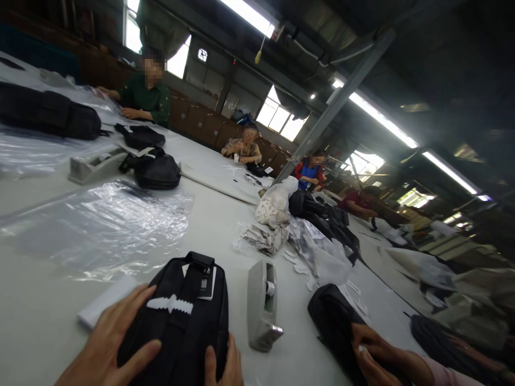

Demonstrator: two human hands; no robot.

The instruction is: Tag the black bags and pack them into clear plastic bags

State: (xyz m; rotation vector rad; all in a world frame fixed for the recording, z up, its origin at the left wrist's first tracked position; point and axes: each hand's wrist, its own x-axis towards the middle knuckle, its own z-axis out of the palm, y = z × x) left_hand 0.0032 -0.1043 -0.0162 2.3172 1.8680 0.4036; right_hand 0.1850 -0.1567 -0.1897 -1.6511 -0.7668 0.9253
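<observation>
A black bag [189, 327] lies on the pale table in front of me, with a top handle, a hang tag [207, 282] and a white, notched piece [170, 305] across its front. My left hand [116, 338] rests on the bag's left side, fingers spread. At its lower right edge is my right hand [225, 362], thumb and fingers apart against the side. A white stack [107, 301] lies partly behind my left hand. Just right of the bag stands a grey tape dispenser [263, 305].
Clear plastic sheets [100, 225] lie at the left, near black pouches [156, 170] and another dispenser [96, 165]. At the right, another person's hands [374, 354] touch a black bag [332, 316]. Crumpled paper [265, 238] and plastic bags [317, 249] lie ahead. Several people sit farther back.
</observation>
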